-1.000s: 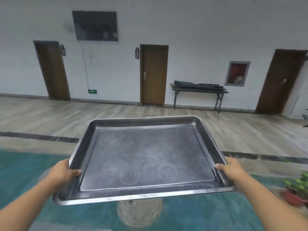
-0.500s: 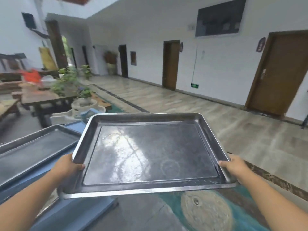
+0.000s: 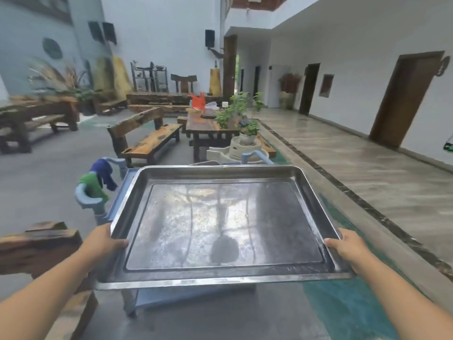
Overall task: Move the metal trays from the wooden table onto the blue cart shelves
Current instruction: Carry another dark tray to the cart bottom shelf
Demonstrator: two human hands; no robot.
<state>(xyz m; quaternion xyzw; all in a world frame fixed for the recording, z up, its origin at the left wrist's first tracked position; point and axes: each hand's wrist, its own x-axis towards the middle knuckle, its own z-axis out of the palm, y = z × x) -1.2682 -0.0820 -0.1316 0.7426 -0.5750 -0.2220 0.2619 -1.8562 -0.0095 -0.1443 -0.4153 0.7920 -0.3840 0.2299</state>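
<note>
I carry a large rectangular metal tray (image 3: pixel 220 224) level in front of me. My left hand (image 3: pixel 104 242) grips its left rim near the front corner, and my right hand (image 3: pixel 344 246) grips the right rim. The tray hovers over the blue cart (image 3: pixel 122 182), hiding most of the cart's top. The cart's light blue handle (image 3: pixel 87 200) shows at the left, with a green and a blue cloth (image 3: pixel 100 177) hung on it. A lower blue shelf (image 3: pixel 186 294) shows under the tray's front edge.
A wooden bench edge (image 3: pixel 39 244) sits close at my left. Ahead stand a wooden bench (image 3: pixel 147 138), a wooden table (image 3: pixel 208 128) with potted plants (image 3: pixel 245 123), and a stone basin (image 3: pixel 235 148). A tiled corridor (image 3: pixel 367 173) with doors runs along the right.
My view has swung left from the wall and doors to the courtyard. The cart now lies directly under the tray instead of at the left. Both hands keep the same grip.
</note>
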